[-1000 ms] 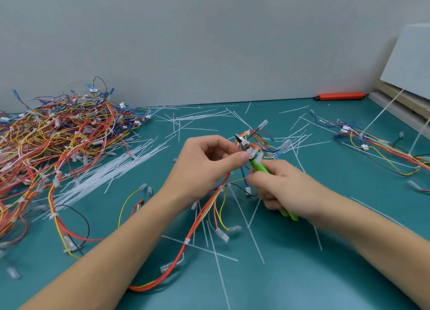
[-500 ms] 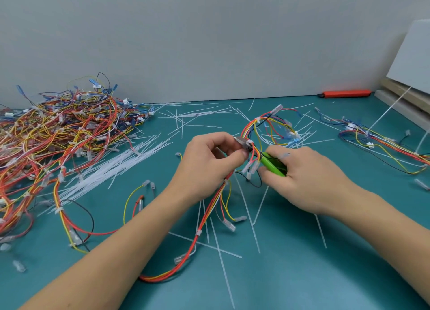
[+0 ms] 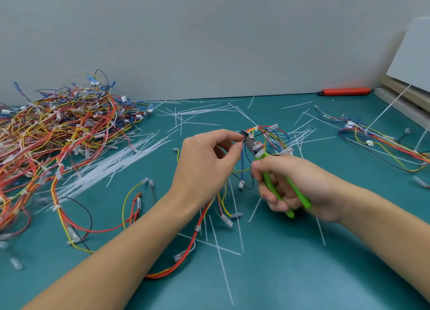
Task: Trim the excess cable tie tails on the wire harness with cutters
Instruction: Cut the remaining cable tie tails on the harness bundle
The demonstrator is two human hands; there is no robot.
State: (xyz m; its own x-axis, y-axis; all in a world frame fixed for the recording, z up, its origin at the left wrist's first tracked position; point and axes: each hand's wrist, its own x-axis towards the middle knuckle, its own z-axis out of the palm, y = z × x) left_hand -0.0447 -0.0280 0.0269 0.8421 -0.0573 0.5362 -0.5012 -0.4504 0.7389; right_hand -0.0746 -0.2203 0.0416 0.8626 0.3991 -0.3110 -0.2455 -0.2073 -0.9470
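Cutters [image 3: 274, 170] now lower, green handles in right hand [image 3: 300, 188]; left hand [image 3: 204, 163] fingers [image 3: 235, 147] pinching harness [image 3: 267, 135].

Left hand [image 3: 207, 161] apparently pinching, right hand [image 3: 290, 184] curled gripping.

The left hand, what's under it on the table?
Under the left hand the wire harness trails down across the teal table, over loose white cable tie tails. The harness section directly behind the palm is hidden.
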